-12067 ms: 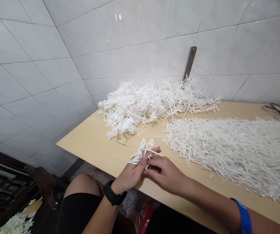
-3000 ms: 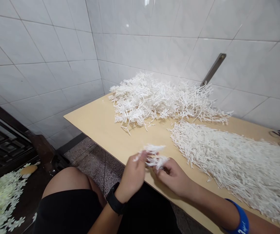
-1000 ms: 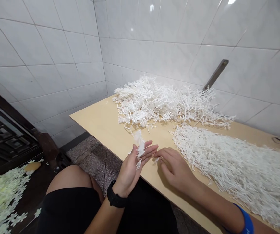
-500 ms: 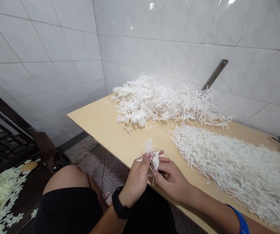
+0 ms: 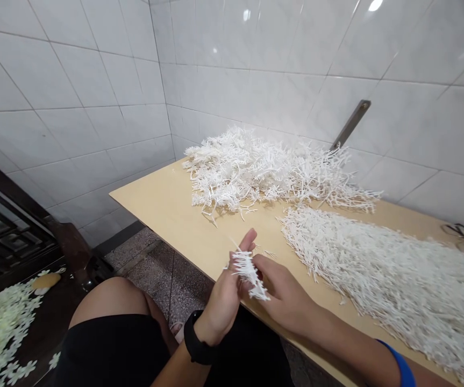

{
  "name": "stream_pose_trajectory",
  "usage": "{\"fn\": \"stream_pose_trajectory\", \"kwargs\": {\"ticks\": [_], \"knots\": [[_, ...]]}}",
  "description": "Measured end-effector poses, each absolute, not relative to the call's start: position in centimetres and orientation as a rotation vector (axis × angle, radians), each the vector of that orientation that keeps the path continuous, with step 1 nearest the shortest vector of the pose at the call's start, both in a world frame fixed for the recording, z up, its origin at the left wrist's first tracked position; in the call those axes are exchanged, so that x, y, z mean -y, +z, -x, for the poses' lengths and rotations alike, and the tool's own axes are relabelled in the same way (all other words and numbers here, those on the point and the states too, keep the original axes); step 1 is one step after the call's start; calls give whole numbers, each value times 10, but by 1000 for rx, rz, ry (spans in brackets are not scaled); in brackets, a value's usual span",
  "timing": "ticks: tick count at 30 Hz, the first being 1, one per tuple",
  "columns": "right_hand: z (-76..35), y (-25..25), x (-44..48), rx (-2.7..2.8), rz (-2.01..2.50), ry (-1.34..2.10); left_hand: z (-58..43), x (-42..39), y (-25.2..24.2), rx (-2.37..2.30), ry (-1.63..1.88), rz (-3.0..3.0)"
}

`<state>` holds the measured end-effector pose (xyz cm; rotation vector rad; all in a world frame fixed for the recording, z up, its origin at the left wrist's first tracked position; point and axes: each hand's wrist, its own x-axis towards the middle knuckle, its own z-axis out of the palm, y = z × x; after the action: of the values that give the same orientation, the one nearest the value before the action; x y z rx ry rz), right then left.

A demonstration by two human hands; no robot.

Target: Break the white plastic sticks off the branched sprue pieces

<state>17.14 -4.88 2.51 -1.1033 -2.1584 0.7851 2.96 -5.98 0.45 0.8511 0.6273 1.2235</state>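
Note:
A small bunch of white plastic flower stems (image 5: 249, 274), thin and branched, is held between my two hands over the table's front edge. My left hand (image 5: 224, 295), with a black band at its wrist, is closed around the left side of the bunch, one finger pointing up. My right hand (image 5: 286, 293) grips the bunch from the right, its fingers curled and partly hidden behind the stems. A few loose white bits (image 5: 266, 251) lie on the table just beyond my hands.
On the wooden table (image 5: 151, 188) lie a tangled white pile (image 5: 264, 166) at the back and a flatter heap of short white pieces (image 5: 380, 269) at right. Dark scissors (image 5: 463, 234) rest near the wall. Pale flowers (image 5: 1, 322) cover a dark seat at left. A metal bracket (image 5: 350, 124) leans there.
The stems have been turned and gathered into a tighter row between my hands. My left fingers have straightened upward, and my right hand has closed in behind the bunch.

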Motion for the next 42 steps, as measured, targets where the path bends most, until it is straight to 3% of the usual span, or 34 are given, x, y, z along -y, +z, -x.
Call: {"fn": "stream_pose_trajectory", "kwargs": {"ticks": [10,18,26,36,42], "knots": [[-166,22,66,2224,950,949,-32,56,8,-858,1312,-623],[-191,23,31,2047,1451,496,-5,44,9,-957,1447,-740],[-181,29,34,1805,1242,1141,-13,51,10,-1024,1307,-1054],[-184,35,38,1997,882,1080,18,45,20,-679,901,-1449],[-180,28,39,1989,1080,1061,12,47,16,-758,927,-1480]]}}
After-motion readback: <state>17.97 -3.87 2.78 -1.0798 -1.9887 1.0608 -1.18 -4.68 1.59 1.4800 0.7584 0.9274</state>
